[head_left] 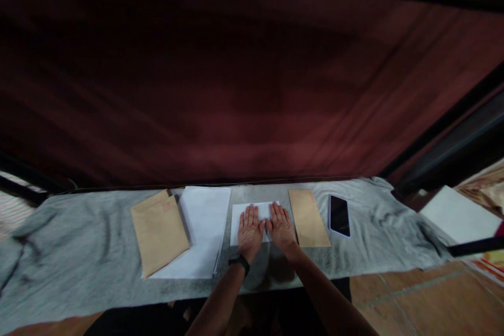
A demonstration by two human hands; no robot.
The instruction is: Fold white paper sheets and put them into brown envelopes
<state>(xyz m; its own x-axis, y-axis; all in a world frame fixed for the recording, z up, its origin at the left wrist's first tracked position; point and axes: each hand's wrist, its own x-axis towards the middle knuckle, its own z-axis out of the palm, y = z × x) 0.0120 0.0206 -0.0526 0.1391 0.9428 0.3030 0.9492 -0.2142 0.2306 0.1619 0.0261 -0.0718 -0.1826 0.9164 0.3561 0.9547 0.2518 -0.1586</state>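
Observation:
A small white sheet of paper [255, 209] lies on the grey cloth [94, 252] in front of me. My left hand [249, 232] rests flat on it with fingers stretched out; a black band sits on that wrist. My right hand [281, 227] lies flat beside it on the same sheet, fingers also out, thumbs nearly touching. Neither hand holds anything.
Left of the sheet lies a stack of white paper [205, 220] with a brown envelope [158, 231] partly over it. To the right lie a narrow brown envelope [308, 217] and a dark phone [339, 215]. A dark red curtain [252, 89] hangs behind. Another white sheet [457, 215] sits far right.

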